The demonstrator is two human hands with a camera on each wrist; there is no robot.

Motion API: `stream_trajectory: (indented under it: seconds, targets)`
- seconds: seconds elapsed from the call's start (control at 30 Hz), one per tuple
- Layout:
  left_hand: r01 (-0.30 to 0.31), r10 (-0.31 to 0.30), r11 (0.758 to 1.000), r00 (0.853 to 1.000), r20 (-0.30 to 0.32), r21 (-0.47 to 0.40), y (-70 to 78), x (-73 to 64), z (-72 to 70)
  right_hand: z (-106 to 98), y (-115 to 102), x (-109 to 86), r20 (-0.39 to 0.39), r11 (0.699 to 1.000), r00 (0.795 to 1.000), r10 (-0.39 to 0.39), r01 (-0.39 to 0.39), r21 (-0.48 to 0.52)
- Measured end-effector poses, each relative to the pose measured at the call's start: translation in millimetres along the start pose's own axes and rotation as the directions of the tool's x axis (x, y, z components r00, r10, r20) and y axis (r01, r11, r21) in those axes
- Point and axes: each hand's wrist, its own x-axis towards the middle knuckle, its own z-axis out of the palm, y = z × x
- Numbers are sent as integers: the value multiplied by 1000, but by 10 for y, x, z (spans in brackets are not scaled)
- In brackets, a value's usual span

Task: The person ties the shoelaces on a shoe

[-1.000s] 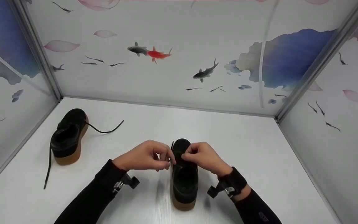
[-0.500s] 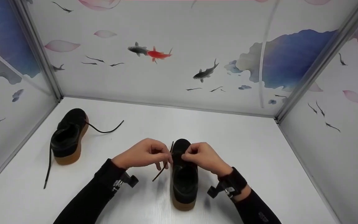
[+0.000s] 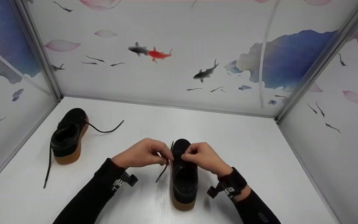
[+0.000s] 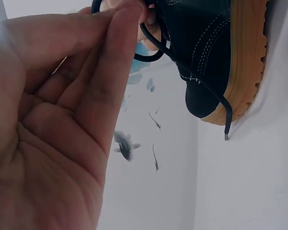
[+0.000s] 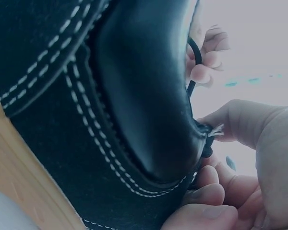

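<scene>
Fingers pinched, the left hand (image 3: 146, 153) is holding a lace (image 3: 163, 172) and the right hand (image 3: 206, 157) the near shoe (image 3: 183, 198), maybe keeping it still.

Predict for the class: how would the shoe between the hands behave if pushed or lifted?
The shoe probably wouldn't roll, since it stands upright on a thick sole. The sole may well resist sliding, given the ridges along its edge. Its lace would likely flop about, as its thin loose end bends over the sole.
</scene>
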Motion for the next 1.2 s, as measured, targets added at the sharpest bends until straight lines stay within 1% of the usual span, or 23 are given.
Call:
stream_trajectory:
  seconds: [0.33,0.4,0.47,0.5,0.57,0.63,0.7,0.77,0.87,0.97,1.03,1.1,1.2]
  targets:
    - [62,-61,998,998,-30,21,37,-7,9,-7,14,11,12,1000,1000,2,-2,11]
    - [71,-70,996,997,-31,48,47,-13,9,-7,17,12,12,1000,1000,3,-4,13]
    - [75,-72,991,997,-30,113,63,-18,11,-5,19,12,13,1000,1000,9,-9,12]
    - [74,-70,985,997,-28,154,71,-15,17,-6,18,12,13,1000,1000,10,-10,12]
    - [62,-59,967,998,-21,247,94,-5,31,-8,19,11,12,1000,1000,13,-13,11]
    - [36,-34,940,999,-11,340,115,14,51,-9,18,10,14,1000,1000,11,-11,11]
    - [13,-12,910,1000,-5,415,138,31,74,-12,16,12,16,1000,1000,9,-9,12]
    - [-5,7,886,1000,-2,464,162,42,96,-15,15,11,21,1000,1000,5,-6,15]
    - [-17,25,861,1000,-9,508,191,47,118,-18,19,11,28,1000,1000,5,-6,23]
    - [-19,40,842,999,-27,539,209,45,118,-19,24,9,31,1000,1000,0,-1,27]
    - [-18,49,837,998,-42,547,215,39,105,-19,27,8,29,1000,1000,-1,0,26]
    - [-15,57,837,997,-59,546,220,31,84,-20,31,9,28,1000,1000,-1,1,25]
    - [-20,73,849,994,-79,528,225,26,52,-23,37,9,29,999,1000,4,-5,32]
